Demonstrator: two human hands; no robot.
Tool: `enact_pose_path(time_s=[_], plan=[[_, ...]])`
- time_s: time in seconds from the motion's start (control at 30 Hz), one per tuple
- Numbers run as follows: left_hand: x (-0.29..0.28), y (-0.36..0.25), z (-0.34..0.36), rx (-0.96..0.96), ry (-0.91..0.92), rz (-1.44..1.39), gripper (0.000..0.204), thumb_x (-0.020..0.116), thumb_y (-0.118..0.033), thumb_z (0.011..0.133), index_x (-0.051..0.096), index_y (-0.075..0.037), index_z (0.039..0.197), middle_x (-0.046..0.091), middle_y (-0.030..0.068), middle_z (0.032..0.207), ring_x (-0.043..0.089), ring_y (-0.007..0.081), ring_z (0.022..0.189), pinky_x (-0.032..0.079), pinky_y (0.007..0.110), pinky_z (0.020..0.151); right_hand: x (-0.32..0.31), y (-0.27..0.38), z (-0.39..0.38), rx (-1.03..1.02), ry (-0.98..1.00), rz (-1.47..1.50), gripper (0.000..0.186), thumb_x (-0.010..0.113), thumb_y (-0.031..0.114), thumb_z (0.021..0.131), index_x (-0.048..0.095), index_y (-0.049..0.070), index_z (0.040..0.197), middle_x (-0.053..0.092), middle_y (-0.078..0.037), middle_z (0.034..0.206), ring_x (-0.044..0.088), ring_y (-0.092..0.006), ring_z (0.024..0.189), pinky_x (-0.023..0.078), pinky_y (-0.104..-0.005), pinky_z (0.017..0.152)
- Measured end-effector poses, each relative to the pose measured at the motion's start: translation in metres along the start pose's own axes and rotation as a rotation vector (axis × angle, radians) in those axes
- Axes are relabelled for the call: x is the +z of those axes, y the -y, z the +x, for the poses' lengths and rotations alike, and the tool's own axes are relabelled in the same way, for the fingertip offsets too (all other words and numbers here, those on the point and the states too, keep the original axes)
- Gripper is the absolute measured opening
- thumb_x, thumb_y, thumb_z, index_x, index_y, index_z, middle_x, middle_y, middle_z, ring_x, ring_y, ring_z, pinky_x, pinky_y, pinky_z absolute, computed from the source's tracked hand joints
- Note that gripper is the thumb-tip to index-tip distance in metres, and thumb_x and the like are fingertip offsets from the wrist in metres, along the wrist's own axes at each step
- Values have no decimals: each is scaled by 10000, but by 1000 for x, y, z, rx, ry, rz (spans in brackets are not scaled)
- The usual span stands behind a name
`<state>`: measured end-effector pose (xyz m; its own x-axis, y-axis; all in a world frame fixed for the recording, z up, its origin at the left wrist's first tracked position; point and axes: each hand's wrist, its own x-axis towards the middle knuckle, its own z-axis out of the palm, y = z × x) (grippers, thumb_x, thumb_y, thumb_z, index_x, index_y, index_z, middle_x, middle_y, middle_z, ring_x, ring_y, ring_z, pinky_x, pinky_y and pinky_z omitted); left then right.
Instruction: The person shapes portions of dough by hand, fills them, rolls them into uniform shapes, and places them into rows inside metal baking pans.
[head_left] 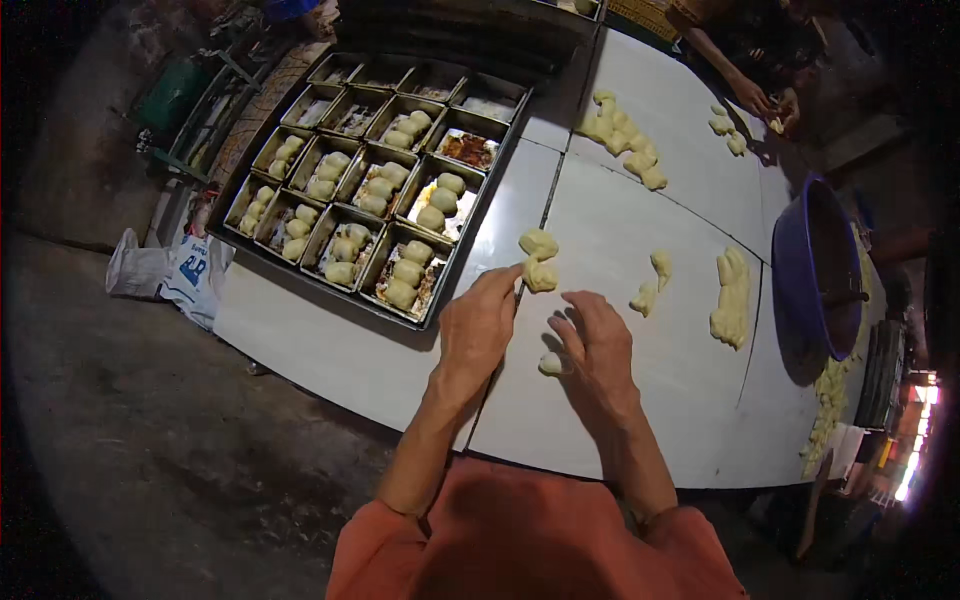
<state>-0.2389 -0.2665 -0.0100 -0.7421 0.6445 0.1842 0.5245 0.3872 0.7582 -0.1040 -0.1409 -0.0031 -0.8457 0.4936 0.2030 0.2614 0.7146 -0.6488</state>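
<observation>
Scene lit from above, moderately dim overall. White table (640, 400) rendered brightest, with soft glare seen on its surface and on greased metal tins (375, 180). Floor at left left in murky shadow. Short dark shadows cast beneath left hand (478, 325) and right hand (598, 345), and beside blue basin (800, 270). Overexposed daylight patch noted at lower right edge. Heavy vignette, corners blackened. Strong fisheye bending observed on table edges toward rim. Slight softness and noise throughout; far top-right figure poorly resolved.
</observation>
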Motion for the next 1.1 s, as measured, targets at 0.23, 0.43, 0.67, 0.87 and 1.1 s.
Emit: enact_pose_path(time_s=[0.23,0.43,0.67,0.87,1.1], plan=[[36,16,57,157,211,111,293,576,-79,892,663,-124,1168,701,164,1115,639,388,1040,536,482,837,24,-11,54,-96,95,-14,176,631,109,906,623,23,1059,646,-128,994,628,-304,915,510,-415,766],[53,23,51,228,158,161,310,592,-76,891,664,-95,1192,656,93,1266,604,340,1122,554,460,845,-38,-13,3,757,-9,1073,261,699,26,810,602,32,1053,615,-50,902,589,-131,743,499,-278,675],[60,15,45,170,197,339,374,585,-116,942,606,-84,1314,535,148,1439,520,378,1268,506,509,932,-72,-31,-37,337,144,1553,284,738,13,783,599,51,1028,623,-79,937,631,-154,834,516,-278,725],[46,-35,17,112,103,-18,356,719,-183,904,670,-50,1230,585,154,1349,577,336,1202,526,448,909,-74,-22,-24,557,-125,1362,410,753,14,834,595,18,1213,640,-64,995,644,-141,903,537,-274,786],[45,-69,-9,-396,523,-781,329,772,-184,897,709,-2,1164,737,69,979,667,120,881,519,245,719,-54,-48,-33,525,8,1056,183,714,28,893,668,46,1069,638,-14,1013,650,-129,920,539,-279,843]])
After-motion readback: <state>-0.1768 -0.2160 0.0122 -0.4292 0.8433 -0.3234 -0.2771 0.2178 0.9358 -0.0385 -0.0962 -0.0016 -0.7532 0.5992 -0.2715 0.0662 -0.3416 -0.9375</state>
